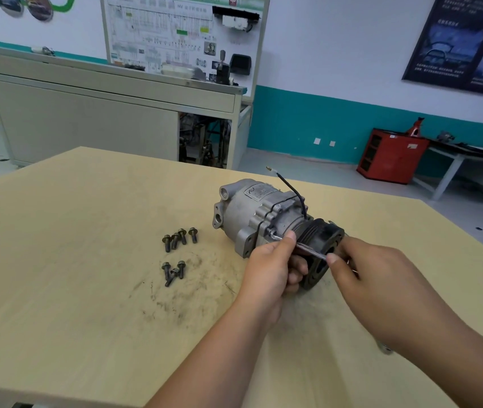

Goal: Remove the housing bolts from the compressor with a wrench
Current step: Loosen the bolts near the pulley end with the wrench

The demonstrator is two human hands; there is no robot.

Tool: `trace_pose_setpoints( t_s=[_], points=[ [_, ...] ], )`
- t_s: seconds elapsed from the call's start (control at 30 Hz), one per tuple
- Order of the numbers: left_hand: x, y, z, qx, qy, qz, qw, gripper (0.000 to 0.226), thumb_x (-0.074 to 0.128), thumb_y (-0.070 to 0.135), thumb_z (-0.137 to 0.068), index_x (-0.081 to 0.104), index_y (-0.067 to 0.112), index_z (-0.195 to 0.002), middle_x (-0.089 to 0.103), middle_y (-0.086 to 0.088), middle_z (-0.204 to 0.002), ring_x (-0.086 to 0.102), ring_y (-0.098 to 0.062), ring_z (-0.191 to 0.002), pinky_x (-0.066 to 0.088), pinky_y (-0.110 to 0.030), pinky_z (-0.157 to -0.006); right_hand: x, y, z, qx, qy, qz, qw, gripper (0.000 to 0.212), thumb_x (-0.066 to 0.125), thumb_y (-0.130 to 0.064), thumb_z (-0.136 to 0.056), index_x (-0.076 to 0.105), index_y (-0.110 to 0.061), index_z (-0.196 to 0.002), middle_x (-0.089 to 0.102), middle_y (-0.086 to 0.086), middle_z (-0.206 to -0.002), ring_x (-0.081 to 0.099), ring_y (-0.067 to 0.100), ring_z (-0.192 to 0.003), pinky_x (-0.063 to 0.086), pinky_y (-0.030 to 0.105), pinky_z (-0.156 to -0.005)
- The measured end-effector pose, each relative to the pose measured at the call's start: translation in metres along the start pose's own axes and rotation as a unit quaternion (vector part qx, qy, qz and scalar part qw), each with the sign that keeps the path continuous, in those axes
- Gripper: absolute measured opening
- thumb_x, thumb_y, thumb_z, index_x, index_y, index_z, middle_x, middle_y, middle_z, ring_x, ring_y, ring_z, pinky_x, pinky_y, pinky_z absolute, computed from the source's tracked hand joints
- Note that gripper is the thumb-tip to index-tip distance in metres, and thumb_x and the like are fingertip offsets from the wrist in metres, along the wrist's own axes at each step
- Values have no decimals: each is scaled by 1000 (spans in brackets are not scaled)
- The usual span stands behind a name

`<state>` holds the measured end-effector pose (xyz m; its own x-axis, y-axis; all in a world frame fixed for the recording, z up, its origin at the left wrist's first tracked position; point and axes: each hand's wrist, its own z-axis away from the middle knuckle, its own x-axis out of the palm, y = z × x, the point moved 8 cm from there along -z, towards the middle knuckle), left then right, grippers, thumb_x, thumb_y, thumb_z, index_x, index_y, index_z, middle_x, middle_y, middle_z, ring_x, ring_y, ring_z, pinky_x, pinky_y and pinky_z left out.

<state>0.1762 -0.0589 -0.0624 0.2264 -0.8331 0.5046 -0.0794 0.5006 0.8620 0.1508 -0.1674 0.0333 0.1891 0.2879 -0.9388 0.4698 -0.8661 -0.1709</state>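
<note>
The compressor lies on its side right of the table's middle: a chunky body of grey cast metal, dull and slightly pitted, with lugs and round ports at the far end. At the near end is a black ribbed pulley, its round face turned towards the camera. A thin black wire arcs up off the housing and ends in a small bright metal tip.

A slim silvery wrench sits with its head on a bolt at the housing flange, its flat shaft slanting across the pulley. The left hand is closed round the shaft near the head, thumb pressed along the top, fingers curled beneath. The right hand pinches the free end, thumb on top, just in front of the pulley.

To the compressor's left, loose bolts lie in two small heaps, dark steel with flanged hex heads. One cluster is further back, the other nearer. The table is pale, wood-grain laminate, smeared with black greasy streaks around and below the bolts.

Behind stand a grey metal bench cabinet and a white wiring-diagram board. A boxy red cabinet sits against a teal-banded wall, with a dark poster above.
</note>
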Motion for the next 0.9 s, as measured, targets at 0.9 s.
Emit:
trace_pose_setpoints(
  t_s=[0.9],
  points=[
    [-8,11,6,76,60,-232,968,49,58,41,-90,51,15,-49,46,5,-39,36,-5,-34,27,-15,-38,48,6,9,-35,-26,177,983,12,29,-29,-100,26,-24,-90,34,-4,-62,28,12,-50,16,28,-43]
  ],
)
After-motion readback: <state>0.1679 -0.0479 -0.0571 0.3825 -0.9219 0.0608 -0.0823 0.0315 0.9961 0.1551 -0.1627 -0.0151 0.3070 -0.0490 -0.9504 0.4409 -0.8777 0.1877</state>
